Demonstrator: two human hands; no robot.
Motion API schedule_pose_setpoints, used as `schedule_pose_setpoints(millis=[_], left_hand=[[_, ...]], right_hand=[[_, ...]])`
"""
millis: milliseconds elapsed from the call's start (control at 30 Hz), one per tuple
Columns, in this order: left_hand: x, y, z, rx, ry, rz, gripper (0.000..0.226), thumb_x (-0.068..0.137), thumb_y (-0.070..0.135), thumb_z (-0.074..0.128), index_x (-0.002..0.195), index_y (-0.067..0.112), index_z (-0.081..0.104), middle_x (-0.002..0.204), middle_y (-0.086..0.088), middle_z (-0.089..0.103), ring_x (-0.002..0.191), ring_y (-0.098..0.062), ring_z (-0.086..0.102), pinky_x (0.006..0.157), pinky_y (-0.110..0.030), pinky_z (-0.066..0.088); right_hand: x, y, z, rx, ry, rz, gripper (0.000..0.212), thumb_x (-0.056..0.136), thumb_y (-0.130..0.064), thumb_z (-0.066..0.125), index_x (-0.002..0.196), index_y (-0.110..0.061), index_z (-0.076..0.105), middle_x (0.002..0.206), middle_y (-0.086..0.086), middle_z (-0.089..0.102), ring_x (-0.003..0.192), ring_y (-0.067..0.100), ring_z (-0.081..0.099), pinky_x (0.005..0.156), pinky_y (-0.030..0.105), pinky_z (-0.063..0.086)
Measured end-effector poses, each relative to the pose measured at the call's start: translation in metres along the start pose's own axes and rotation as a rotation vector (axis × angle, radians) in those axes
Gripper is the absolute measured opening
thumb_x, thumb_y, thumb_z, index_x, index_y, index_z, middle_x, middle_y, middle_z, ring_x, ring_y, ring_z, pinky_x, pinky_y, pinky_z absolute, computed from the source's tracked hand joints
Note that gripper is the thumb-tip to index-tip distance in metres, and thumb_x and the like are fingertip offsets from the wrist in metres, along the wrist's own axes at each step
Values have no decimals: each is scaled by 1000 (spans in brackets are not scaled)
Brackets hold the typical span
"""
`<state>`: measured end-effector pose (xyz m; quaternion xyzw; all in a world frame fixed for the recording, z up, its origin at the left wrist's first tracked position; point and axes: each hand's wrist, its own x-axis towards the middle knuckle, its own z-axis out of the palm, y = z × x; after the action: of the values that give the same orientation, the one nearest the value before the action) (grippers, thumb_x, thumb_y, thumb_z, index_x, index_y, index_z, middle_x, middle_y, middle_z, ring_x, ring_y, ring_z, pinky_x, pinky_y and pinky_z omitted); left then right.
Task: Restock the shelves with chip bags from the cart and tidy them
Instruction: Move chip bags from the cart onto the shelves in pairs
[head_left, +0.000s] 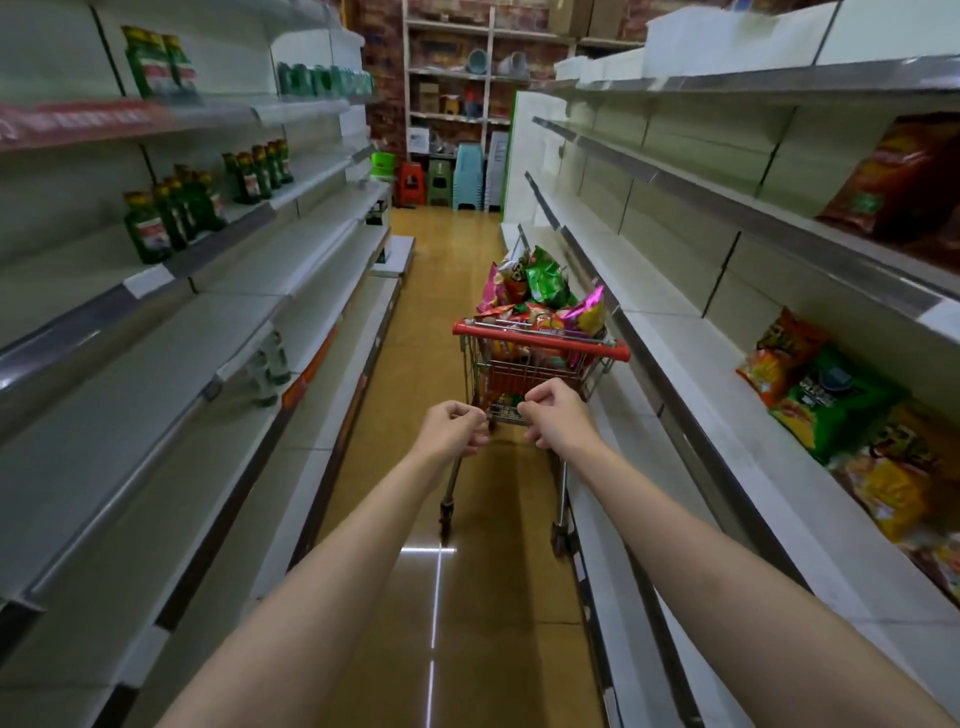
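Note:
A small wire cart (540, 358) with a red handle stands in the aisle ahead, close to the right shelving. It is piled with chip bags (543, 293) in pink, green and orange. Both my arms stretch forward. My left hand (456, 427) and my right hand (555, 415) are curled into loose fists nearer to me than the red handle, apart from it and with nothing in them. More chip bags (826, 395) lie tilted on the right middle shelf (727, 415), and an orange-red bag (904, 176) leans on the shelf above.
Green bottles (171, 213) stand on the left shelves, with clear bottles (270, 364) lower down. Plastic stools (441, 182) and a storage rack (457, 78) close the far end of the aisle. The tiled floor (436, 571) runs narrow between both shelf rows.

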<state>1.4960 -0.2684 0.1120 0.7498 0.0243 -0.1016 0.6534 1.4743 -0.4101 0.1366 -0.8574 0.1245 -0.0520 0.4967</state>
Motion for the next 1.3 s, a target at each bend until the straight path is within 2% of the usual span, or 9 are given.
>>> schedule_pose_setpoints(millis=[167, 367, 567, 667, 933, 1033, 1133, 1233, 1300], left_hand=[[60, -5, -13, 22, 30, -27, 14, 98, 18, 52, 106, 10, 59, 92, -6, 65, 79, -14, 64, 67, -22, 52], [160, 17, 7, 70, 87, -34, 11, 97, 21, 53, 102, 13, 59, 97, -7, 66, 84, -16, 66, 67, -23, 52], [260, 70, 65, 109, 18, 28, 16, 97, 17, 52, 107, 6, 58, 87, -4, 64, 74, -13, 63, 62, -20, 51], [299, 86, 95, 116, -28, 46, 13, 98, 16, 52, 105, 6, 57, 89, -6, 63, 73, -13, 62, 67, -23, 51], [381, 87, 127, 157, -75, 41, 18, 98, 20, 53, 108, 6, 57, 92, -4, 64, 77, -11, 63, 65, -20, 52], [412, 85, 135, 123, -105, 20, 17, 98, 17, 53, 107, 3, 56, 89, -5, 62, 74, -12, 63, 60, -18, 54], [450, 84, 150, 138, -144, 1, 10, 96, 15, 55, 99, 7, 58, 92, -8, 63, 75, -16, 64, 65, -24, 54], [490, 87, 170, 136, -190, -4, 11, 97, 14, 53, 87, 11, 57, 83, -5, 63, 72, -16, 62, 72, -34, 55], [515, 92, 182, 167, -239, 19, 14, 98, 13, 51, 86, 11, 55, 79, -3, 62, 69, -13, 61, 64, -24, 54]], right_hand=[[68, -2, 22, 34, -64, -4, 9, 94, -18, 57, 103, -16, 55, 92, 4, 63, 69, 13, 60, 63, 27, 50], [168, 2, 11, 84, -86, -1, 9, 93, -17, 57, 102, -14, 57, 87, 5, 65, 70, 16, 62, 59, 26, 48], [284, 2, -38, 103, -41, -31, 1, 93, -16, 56, 94, -16, 55, 85, 1, 62, 64, 14, 61, 55, 25, 46], [328, 13, -59, 102, -16, -38, 11, 92, -16, 58, 84, -21, 53, 82, 3, 62, 62, 14, 59, 57, 28, 46], [412, 42, -71, 74, -41, 9, 4, 95, -15, 56, 91, -18, 55, 90, 0, 61, 61, 10, 59, 54, 23, 43], [438, 51, -70, 67, -35, 32, 13, 95, -16, 56, 84, -22, 54, 89, 0, 61, 63, 10, 58, 53, 23, 42], [464, 58, -75, 53, -9, 72, 11, 95, -15, 55, 85, -19, 55, 89, 1, 63, 62, 11, 58, 55, 24, 45], [495, 64, -83, 56, 46, 109, 9, 93, -13, 56, 85, -16, 56, 83, 1, 63, 58, 9, 57, 55, 24, 45], [518, 67, -88, 33, 82, 129, 9, 91, -15, 57, 83, -17, 59, 73, -2, 63, 58, 9, 57, 60, 28, 48]])
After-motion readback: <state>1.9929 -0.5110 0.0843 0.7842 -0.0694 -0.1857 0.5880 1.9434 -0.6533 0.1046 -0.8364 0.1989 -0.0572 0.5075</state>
